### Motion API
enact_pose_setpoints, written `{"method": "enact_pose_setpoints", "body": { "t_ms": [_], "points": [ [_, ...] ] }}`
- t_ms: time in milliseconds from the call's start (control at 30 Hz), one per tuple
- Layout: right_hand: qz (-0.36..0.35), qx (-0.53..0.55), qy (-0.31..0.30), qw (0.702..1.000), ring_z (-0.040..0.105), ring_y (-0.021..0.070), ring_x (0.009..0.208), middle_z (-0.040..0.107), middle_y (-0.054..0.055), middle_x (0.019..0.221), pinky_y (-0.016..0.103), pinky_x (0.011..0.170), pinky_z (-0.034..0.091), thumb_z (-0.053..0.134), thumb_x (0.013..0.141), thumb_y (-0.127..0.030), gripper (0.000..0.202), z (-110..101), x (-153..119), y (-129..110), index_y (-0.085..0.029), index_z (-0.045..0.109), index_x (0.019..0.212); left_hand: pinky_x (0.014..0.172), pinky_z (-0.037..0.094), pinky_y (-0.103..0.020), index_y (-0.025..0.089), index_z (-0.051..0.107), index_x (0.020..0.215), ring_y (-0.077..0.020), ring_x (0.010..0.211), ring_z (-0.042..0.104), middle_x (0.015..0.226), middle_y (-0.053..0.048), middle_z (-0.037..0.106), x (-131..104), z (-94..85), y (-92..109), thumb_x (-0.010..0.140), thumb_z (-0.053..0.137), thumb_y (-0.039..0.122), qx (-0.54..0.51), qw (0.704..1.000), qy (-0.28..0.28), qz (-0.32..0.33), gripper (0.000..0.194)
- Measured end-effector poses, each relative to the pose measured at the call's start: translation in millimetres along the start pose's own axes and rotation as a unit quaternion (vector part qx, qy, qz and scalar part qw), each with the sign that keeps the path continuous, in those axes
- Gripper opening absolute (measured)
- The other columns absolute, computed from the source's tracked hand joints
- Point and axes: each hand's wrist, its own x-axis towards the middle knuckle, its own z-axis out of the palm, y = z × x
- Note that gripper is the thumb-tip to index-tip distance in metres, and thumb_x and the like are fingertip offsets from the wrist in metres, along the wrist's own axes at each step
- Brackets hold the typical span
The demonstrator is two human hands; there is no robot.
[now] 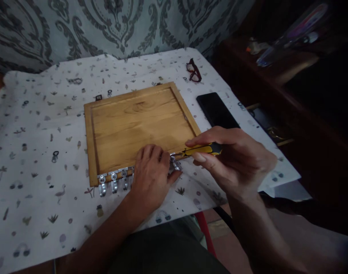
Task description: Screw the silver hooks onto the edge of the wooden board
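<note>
A framed wooden board (139,125) lies flat, with a metal strip of several silver hooks (114,182) along its near edge. My left hand (152,173) rests over the strip and the board's near edge, its fingers together and bent over them, hiding the middle hooks. Between the thumb and fingers of my right hand (233,160) is a yellow and black screwdriver (201,150). Its tip points left and meets the strip's right end, just above the last hook. Whether a screw sits under the tip is too small to tell.
A black phone (218,110) lies right of the board, and dark-framed glasses (193,71) lie farther back. The patterned white cloth (42,152) covers the table. Beyond its right edge stands dark furniture (299,110) with assorted items. A patterned curtain (105,26) hangs behind.
</note>
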Motion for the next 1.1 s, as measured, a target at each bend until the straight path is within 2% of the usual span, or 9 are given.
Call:
{"method": "enact_pose_setpoints", "body": {
  "t_ms": [200, 333, 500, 700, 1000, 1100],
  "points": [
    [0.02, 0.055, -0.054, 0.997, 0.077, 0.0241, 0.09, 0.081, 0.004, 0.1, 0.039, 0.071, 0.063, 0.078, 0.091, -0.029, 0.023, -8, 1, -2, -0.032, 0.077, 0.115, 0.094, 0.053, -0.048, 0.015, 0.068, 0.105, -0.0299, 0.104, 0.059, 0.102, -0.008, 0.068, 0, -1.1, 0, 0.089, 0.081, 0.042, -0.001, 1.0, -0.003, -0.004, 0.033],
    [0.014, 0.044, -0.083, 0.995, 0.079, 0.0215, 0.084, 0.083, 0.003, 0.103, 0.034, 0.067, 0.064, 0.081, 0.089, -0.027, 0.029, -12, 3, -3, -0.032, 0.078, 0.118, 0.094, 0.054, -0.048, 0.015, 0.069, 0.102, -0.0299, 0.103, 0.06, 0.101, -0.008, 0.069, 1, -1.7, 1, 0.086, 0.085, 0.04, 0.0, 1.0, 0.001, -0.007, 0.034],
    [0.002, -0.013, -0.062, 0.998, 0.075, 0.0171, 0.07, 0.083, 0.0, 0.094, 0.029, 0.061, 0.06, 0.084, 0.087, -0.03, 0.019, -11, 7, -5, -0.029, 0.081, 0.106, 0.093, 0.054, -0.048, 0.016, 0.07, 0.103, -0.0299, 0.103, 0.06, 0.101, -0.008, 0.069, 2, -2.2, 1, 0.084, 0.086, 0.041, 0.004, 1.0, -0.004, -0.008, 0.035],
    [-0.02, -0.038, -0.009, 0.999, 0.068, 0.0198, 0.062, 0.074, -0.001, 0.073, 0.034, 0.053, 0.052, 0.087, 0.083, -0.035, 0.017, -3, -1, 1, -0.028, 0.077, 0.095, 0.093, 0.052, -0.048, 0.016, 0.068, 0.101, -0.0297, 0.103, 0.059, 0.101, -0.008, 0.069, 1, -1.6, 0, 0.088, 0.083, 0.041, -0.006, 1.0, -0.005, -0.012, 0.032],
    [-0.003, -0.011, 0.002, 1.0, 0.063, 0.0164, 0.062, 0.071, -0.002, 0.072, 0.031, 0.054, 0.048, 0.089, 0.082, -0.037, 0.02, 0, -4, 4, -0.029, 0.074, 0.092, 0.092, 0.053, -0.049, 0.016, 0.069, 0.102, -0.0306, 0.102, 0.059, 0.1, -0.008, 0.069, 1, -0.7, 0, 0.086, 0.084, 0.041, 0.007, 1.0, -0.006, -0.008, 0.033],
    [0.004, -0.016, 0.002, 1.0, 0.064, 0.0167, 0.066, 0.073, -0.001, 0.078, 0.032, 0.057, 0.049, 0.089, 0.081, -0.035, 0.022, -1, -5, 6, -0.029, 0.075, 0.096, 0.091, 0.054, -0.049, 0.016, 0.069, 0.099, -0.0304, 0.101, 0.059, 0.099, -0.009, 0.069, 1, -0.7, 0, 0.086, 0.084, 0.041, 0.014, 1.0, -0.003, -0.003, 0.033]
  ]
}}
